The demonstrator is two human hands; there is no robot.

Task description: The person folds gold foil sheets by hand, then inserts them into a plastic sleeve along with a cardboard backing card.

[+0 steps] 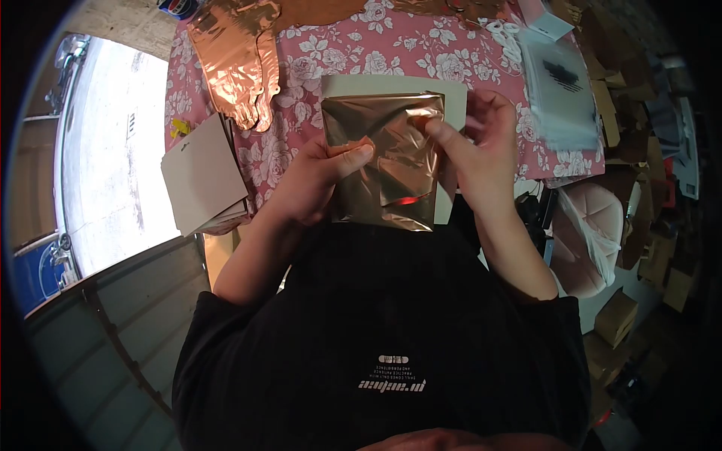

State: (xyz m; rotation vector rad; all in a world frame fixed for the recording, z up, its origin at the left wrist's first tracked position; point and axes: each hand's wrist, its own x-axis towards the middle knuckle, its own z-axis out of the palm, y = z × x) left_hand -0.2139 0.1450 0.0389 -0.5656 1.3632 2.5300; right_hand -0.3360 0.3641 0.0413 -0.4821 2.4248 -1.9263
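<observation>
A folded gold foil balloon (376,177), shiny and creased, lies flat over a cream card (391,84) held up in front of my chest. The card shows past the foil along the top and right. My left hand (320,174) is closed on the left side, its thumb pressing on the foil and its other fingers mostly hidden. On the right, my right hand (485,150) has its thumb on the foil's upper right part. Its fingers curl past the card's right edge, slightly blurred. A small red glint shows low on the foil.
Flat copper foil balloons (229,71) lie at the table's upper left. A stack of cream cards (203,177) sits at the left edge. Clear plastic bags (560,98) and white string (505,39) are at the right on the flowered tablecloth (304,64). A pinkish chair (583,248) stands right.
</observation>
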